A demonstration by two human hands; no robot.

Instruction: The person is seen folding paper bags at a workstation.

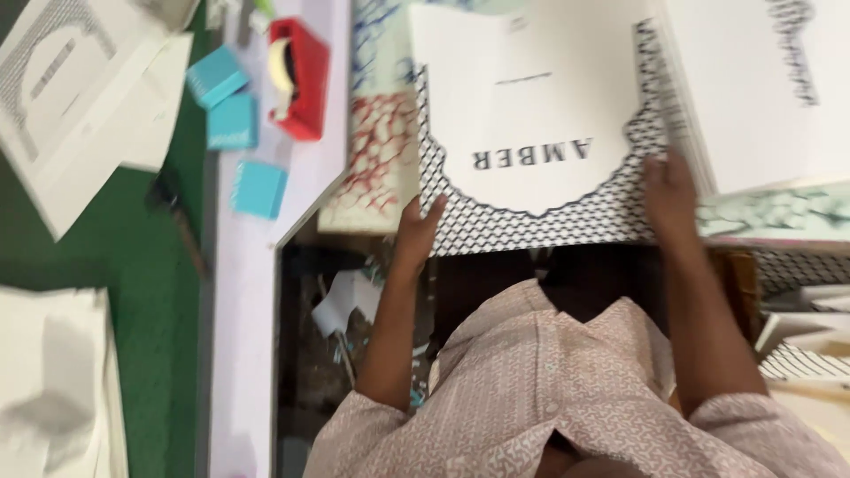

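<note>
We've got both hands on patterned card sheet (540, 212), flat on the table edge. Left hand (414, 232) pinches lower-left corner; right hand (670, 196) fingers spread on lower-right edge, grip unclear. Red tape dispenser (299, 78) well off left.

Both hands grip the near edge of a patterned card (540, 217): left hand (416, 232) at one corner, right hand (670, 196) at the other. A red tape dispenser (298, 78) and blue boxes (232, 119) lie to the left.

Bright, even light | soft motion blur throughout | dark shadow under table edge | white printed paper sheets (770, 80) near washed out
</note>
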